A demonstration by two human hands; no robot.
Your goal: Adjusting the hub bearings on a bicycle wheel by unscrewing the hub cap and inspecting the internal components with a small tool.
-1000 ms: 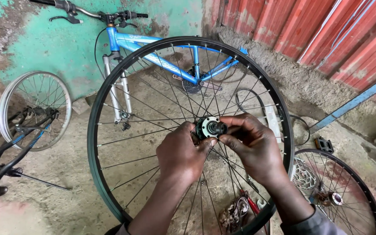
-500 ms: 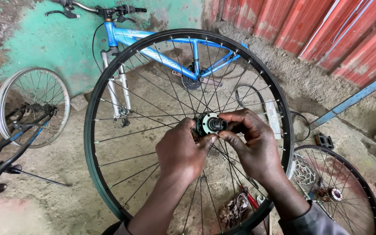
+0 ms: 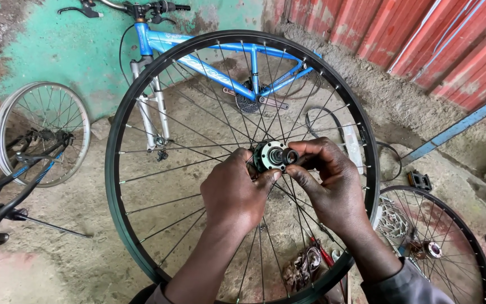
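A rough concrete floor (image 3: pixel 68 264), grey and dusty with a reddish stain at the lower left, runs back to a wall (image 3: pixel 46 50) of patchy green paint worn down to bare plaster. To the right stands red corrugated metal sheeting (image 3: pixel 423 34) above a crumbling concrete base. A blue bicycle frame (image 3: pixel 220 62) leans against the green wall, and a blue bar (image 3: pixel 457 126) slants beside the sheeting. Soft, even daylight casts no hard shadows.

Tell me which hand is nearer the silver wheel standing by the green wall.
Left. The left hand sits at the hub, on the side toward the silver wheel; the right hand lies beyond the hub, farther off.
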